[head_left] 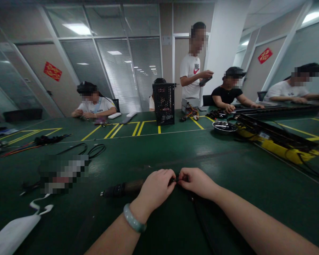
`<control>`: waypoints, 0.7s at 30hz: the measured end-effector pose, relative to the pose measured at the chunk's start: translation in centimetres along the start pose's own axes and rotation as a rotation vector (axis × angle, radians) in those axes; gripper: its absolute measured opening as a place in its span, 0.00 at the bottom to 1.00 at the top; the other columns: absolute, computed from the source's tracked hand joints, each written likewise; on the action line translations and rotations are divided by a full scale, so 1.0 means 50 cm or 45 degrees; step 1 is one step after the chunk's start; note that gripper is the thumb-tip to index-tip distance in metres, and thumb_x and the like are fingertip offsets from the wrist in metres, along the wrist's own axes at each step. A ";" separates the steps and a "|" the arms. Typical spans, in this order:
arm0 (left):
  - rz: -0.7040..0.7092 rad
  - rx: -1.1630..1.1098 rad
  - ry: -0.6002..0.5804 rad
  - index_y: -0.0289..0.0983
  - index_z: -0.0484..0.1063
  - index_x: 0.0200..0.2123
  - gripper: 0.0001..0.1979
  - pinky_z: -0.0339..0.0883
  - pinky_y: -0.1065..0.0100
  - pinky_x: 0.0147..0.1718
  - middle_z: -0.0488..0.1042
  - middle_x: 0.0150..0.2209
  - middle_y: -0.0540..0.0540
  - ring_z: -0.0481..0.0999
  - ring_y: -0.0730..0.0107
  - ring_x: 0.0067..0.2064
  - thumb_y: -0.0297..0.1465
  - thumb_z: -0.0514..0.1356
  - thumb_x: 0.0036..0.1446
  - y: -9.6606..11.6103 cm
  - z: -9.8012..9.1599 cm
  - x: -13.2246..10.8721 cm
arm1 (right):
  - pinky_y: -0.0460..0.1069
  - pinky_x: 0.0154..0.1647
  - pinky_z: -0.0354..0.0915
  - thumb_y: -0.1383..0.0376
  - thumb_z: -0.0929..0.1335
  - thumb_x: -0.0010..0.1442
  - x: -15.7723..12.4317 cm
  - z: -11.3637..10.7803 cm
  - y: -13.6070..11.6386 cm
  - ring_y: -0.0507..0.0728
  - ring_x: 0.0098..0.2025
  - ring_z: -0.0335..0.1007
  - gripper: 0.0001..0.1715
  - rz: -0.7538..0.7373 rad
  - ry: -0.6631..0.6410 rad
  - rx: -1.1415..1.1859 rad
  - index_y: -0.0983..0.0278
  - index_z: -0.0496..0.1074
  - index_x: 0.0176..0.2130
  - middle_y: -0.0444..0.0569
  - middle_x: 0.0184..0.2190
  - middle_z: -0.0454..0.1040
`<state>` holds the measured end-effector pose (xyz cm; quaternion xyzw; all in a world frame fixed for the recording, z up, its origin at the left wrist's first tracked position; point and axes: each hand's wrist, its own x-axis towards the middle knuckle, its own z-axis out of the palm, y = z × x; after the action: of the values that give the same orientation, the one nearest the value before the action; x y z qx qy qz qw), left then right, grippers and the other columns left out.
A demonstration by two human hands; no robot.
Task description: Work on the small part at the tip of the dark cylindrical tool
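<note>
My left hand [157, 187] and my right hand [198, 182] meet over the green table [117, 226], fingertips nearly touching. Both are closed in a pinch around something small and dark that I cannot make out, mostly covered by the fingers. A black power screwdriver [119, 190] lies beside my left hand, its tip pointing left and its rear end hidden behind that hand. Below my right hand a long dark strip [202, 221] runs along the table towards me. A pale green bangle [134, 219] circles my left wrist.
A black computer case [164, 104] stands upright across the table. To the right are a metal bowl [224, 127] and a long black piece on yellow wrap [279, 141]. Black cable [97, 150] and a white object [14, 233] lie left. Several people sit or stand opposite.
</note>
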<state>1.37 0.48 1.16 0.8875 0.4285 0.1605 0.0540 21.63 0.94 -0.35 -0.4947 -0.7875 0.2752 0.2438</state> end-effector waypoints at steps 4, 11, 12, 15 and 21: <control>0.001 -0.005 0.040 0.39 0.68 0.40 0.04 0.65 0.63 0.42 0.72 0.39 0.48 0.72 0.64 0.42 0.31 0.56 0.62 0.004 0.002 -0.001 | 0.43 0.28 0.59 0.66 0.69 0.56 0.000 0.001 -0.001 0.51 0.29 0.70 0.02 0.013 0.004 -0.010 0.62 0.74 0.34 0.42 0.28 0.75; 0.054 -0.049 0.086 0.41 0.68 0.41 0.06 0.64 0.62 0.46 0.73 0.43 0.49 0.72 0.63 0.45 0.27 0.57 0.60 0.005 0.001 -0.002 | 0.43 0.29 0.59 0.66 0.69 0.56 -0.001 -0.001 0.000 0.52 0.30 0.70 0.02 -0.006 0.009 -0.015 0.61 0.73 0.34 0.41 0.28 0.75; 0.054 -0.049 0.087 0.41 0.68 0.40 0.05 0.64 0.62 0.46 0.73 0.43 0.49 0.72 0.63 0.45 0.27 0.57 0.60 0.006 0.000 -0.002 | 0.43 0.28 0.59 0.66 0.69 0.56 -0.001 -0.001 0.001 0.51 0.29 0.70 0.02 -0.008 0.007 -0.011 0.61 0.73 0.34 0.41 0.28 0.75; 0.021 -0.056 0.092 0.40 0.69 0.39 0.04 0.65 0.61 0.46 0.73 0.43 0.49 0.72 0.63 0.45 0.28 0.57 0.60 0.007 -0.001 -0.002 | 0.43 0.28 0.59 0.65 0.69 0.56 0.000 0.001 0.005 0.51 0.29 0.70 0.02 -0.008 0.004 -0.005 0.61 0.73 0.34 0.41 0.28 0.75; 0.070 -0.085 0.094 0.41 0.68 0.43 0.08 0.64 0.61 0.47 0.72 0.45 0.49 0.71 0.63 0.47 0.26 0.57 0.59 0.006 0.000 -0.003 | 0.43 0.28 0.58 0.65 0.69 0.56 0.001 0.005 0.010 0.51 0.30 0.69 0.02 -0.013 0.014 -0.018 0.61 0.73 0.33 0.41 0.28 0.74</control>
<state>1.52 0.19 1.18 0.8902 0.4000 0.2089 0.0633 21.77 1.11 -0.87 -0.4941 -0.7905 0.2655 0.2460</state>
